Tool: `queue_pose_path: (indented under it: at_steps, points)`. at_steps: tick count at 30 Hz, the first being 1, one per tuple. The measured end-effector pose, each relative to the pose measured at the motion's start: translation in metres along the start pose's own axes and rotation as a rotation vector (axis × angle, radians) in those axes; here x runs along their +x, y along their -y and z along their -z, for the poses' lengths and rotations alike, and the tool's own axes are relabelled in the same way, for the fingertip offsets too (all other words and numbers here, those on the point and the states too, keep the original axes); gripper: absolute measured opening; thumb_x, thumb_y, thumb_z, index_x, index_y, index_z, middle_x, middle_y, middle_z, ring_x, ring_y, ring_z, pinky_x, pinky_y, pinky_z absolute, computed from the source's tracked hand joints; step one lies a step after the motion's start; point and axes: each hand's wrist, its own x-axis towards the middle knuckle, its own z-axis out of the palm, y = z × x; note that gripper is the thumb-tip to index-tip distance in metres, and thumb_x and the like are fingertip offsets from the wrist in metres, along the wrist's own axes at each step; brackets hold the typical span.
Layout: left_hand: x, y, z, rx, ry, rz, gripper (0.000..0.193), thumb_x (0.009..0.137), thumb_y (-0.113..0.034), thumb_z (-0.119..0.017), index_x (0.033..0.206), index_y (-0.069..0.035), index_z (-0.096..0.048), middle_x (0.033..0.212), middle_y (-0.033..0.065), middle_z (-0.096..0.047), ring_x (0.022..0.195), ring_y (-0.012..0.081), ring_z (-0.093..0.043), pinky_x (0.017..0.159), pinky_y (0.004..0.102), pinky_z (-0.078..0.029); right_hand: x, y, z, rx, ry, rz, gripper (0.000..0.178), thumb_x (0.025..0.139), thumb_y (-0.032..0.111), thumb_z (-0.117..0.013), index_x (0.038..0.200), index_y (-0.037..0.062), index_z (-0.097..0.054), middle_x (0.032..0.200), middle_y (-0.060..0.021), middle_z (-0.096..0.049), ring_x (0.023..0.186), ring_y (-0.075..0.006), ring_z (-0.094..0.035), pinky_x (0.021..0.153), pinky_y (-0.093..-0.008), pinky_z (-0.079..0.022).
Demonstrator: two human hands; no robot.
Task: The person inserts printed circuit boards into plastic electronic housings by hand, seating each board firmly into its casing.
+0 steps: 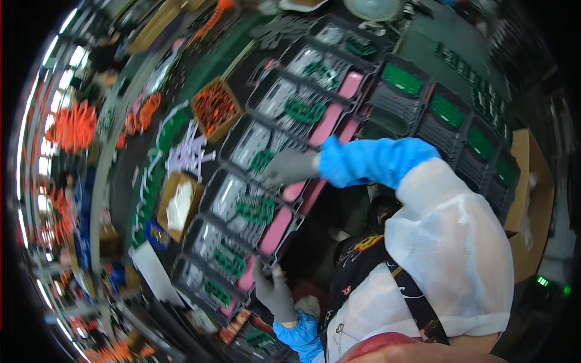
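Observation:
A row of opened dark plastic cases [230,130] runs diagonally across the bench, holding grey pieces, green slotted pieces [255,209] and pink strips [276,231]. My right hand [292,168], in a grey glove and blue sleeve, reaches over a middle case beside its green piece [262,160]. Its fingers are bent together, and whatever they hold is hidden. Lower down, my left hand [275,293], also gloved in grey, is at the near edge of a case, by a pink strip [246,275]. Its thumb and fingers stand apart, with nothing visible between them.
Beyond the cases stand a carton of orange-red pieces [214,107], a pile of pale lilac pieces [189,151] and a small carton with white sheets [179,204]. More cases with green panels [446,111] line the right, near a large cardboard box [531,206]. A fan [374,8] is at the top.

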Motion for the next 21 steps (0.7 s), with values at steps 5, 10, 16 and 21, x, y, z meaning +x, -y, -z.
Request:
queue_pose_path:
  at_steps: [5, 10, 16, 21]
  points:
    - [0.056, -0.058, -0.110, 0.202, 0.395, -0.266, 0.045, 0.088, -0.018, -0.064, 0.129, -0.005, -0.052, 0.078, 0.0079, -0.061, 0.069, 0.0149, -0.056, 0.067, 0.0297, -0.047, -0.191, -0.149, 0.158, -0.254, -0.408, -0.597, 0.037, 0.087, 0.042, -0.052, 0.094, 0.0102, -0.068, 0.088, -0.0149, -0.067, 0.086, -0.0352, -0.064, 0.077, -0.0457, -0.049]
    - [0.089, -0.143, -0.253, 0.400, 0.720, -0.645, 0.044, 0.088, -0.023, -0.065, 0.128, -0.007, -0.053, 0.080, 0.0109, -0.063, 0.071, 0.0185, -0.061, 0.067, 0.0315, -0.049, -0.365, -0.195, 0.236, -0.493, -0.486, -1.085, 0.031, 0.085, 0.037, -0.054, 0.088, 0.0087, -0.067, 0.085, -0.0157, -0.067, 0.084, -0.0356, -0.064, 0.075, -0.0470, -0.049]
    - [0.102, -0.220, -0.433, 0.294, 1.111, -0.884, 0.041, 0.086, -0.019, -0.067, 0.122, -0.002, -0.056, 0.080, 0.0120, -0.063, 0.068, 0.0183, -0.061, 0.065, 0.0306, -0.049, -0.555, -0.262, 0.266, -0.440, -0.354, -1.600, 0.032, 0.086, 0.034, -0.054, 0.096, 0.0069, -0.067, 0.095, -0.0178, -0.067, 0.094, -0.0361, -0.064, 0.082, -0.0473, -0.049]
    - [0.092, -0.265, -0.546, 0.468, 1.347, -0.913, 0.039, 0.086, -0.019, -0.067, 0.122, -0.005, -0.056, 0.074, 0.0096, -0.062, 0.067, 0.0155, -0.061, 0.063, 0.0286, -0.048, -0.610, -0.307, 0.269, -0.312, -0.412, -1.720, 0.034, 0.087, 0.037, -0.055, 0.099, 0.0076, -0.065, 0.097, -0.0159, -0.067, 0.095, -0.0348, -0.064, 0.082, -0.0473, -0.049]
